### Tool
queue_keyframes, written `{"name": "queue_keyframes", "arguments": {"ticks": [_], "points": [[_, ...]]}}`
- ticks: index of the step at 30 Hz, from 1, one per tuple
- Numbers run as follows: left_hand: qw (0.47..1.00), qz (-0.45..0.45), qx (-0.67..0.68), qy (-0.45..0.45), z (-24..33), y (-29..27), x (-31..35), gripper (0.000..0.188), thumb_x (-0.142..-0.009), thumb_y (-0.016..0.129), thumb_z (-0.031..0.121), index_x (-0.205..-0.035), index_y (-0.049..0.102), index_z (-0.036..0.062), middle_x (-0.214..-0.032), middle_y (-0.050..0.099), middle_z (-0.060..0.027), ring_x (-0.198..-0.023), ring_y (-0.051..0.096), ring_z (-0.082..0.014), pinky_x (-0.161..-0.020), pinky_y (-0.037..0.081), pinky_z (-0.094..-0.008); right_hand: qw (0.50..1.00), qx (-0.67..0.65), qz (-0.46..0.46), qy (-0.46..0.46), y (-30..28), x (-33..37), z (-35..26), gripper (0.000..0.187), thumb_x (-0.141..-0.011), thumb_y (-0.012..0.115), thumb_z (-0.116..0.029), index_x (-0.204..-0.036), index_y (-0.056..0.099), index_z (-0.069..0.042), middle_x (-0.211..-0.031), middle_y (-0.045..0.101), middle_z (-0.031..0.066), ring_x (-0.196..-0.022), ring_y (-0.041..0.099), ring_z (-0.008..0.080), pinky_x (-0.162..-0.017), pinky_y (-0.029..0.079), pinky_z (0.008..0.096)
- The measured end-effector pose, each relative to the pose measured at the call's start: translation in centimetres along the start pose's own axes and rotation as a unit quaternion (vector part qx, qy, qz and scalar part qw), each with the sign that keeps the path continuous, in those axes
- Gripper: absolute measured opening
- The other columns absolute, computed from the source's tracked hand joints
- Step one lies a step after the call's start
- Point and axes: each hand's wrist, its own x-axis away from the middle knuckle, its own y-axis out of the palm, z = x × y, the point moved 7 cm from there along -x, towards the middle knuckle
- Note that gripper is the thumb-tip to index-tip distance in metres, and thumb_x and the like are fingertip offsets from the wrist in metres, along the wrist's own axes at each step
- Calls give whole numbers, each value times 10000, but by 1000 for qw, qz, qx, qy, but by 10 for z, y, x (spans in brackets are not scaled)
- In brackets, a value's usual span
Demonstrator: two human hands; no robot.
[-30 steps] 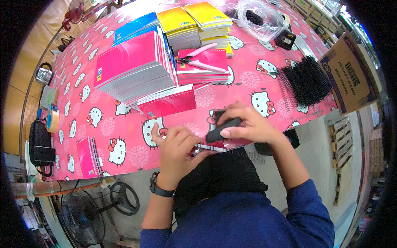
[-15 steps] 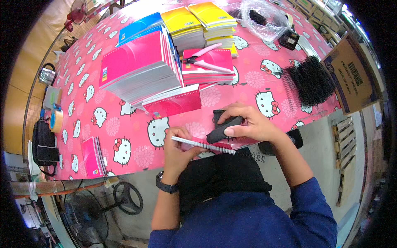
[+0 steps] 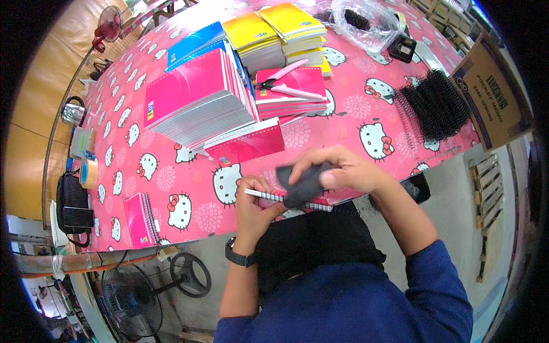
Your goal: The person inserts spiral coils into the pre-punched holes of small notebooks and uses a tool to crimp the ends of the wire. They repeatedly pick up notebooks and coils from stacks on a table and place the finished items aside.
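Left hand (image 3: 253, 216) pinched a thin, coil-edged notebook (image 3: 260, 195); right hand (image 3: 357, 173) gripped a matte black pad (image 3: 303, 186).
The blurred pad hid the coil's (image 3: 319, 207) middle.

A notebook (image 3: 265, 196) is lying in the left hand (image 3: 255, 214), with a block (image 3: 307, 184) sitting over it in the right hand (image 3: 346, 171). Ahead of the left hand, a small bundle of notebooks (image 3: 251, 147) is standing on the table (image 3: 122, 166), before a large stack (image 3: 191, 94). Farther ahead, between both hands, pliers (image 3: 297, 92) are resting on a low stack (image 3: 313, 80). Ahead-right of the right hand, wire coils (image 3: 437, 108) are lying beside a carton (image 3: 490, 97). Left of the left hand, a loose notebook (image 3: 139, 220) is lying near the edge; a tape roll (image 3: 88, 173) is sitting farther left.
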Motion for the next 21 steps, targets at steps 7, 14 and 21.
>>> {"name": "queue_keyframes", "arguments": {"ticks": [7, 14, 21], "points": [[996, 29, -55, -67, -2, -3, 4, 547, -579, 817, -8, -882, 376, 103, -865, 410, -15, -765, 441, -96, -678, 418, -232, 999, -21, -38, 21, 12, -6, 2, 392, -801, 638, -374, -1011, 633, -44, -980, 607, 94, -960, 549, 216, -886, 390, 345], [998, 16, 15, -51, 12, 5, 3, 544, -586, 791, -71, -892, 368, 81, -873, 418, -25, -773, 451, -99, -674, 469, -242, 997, 67, -21, 29, 13, -3, 6, 368, -857, 605, -336, -1047, 597, -21, -934, 599, 71, -900, 536, 144, -832, 421, 298], [990, 63, -119, 47, 18, -11, 6, 590, -545, 888, 129, -887, 409, 82, -821, 456, -2, -756, 432, -96, -675, 420, -244, 824, 471, 314, -17, -68, 71, -20, 506, -656, 762, -331, -1034, 587, -42, -1191, 537, 175, -1117, 476, 348, -969, 352, 423]]}}
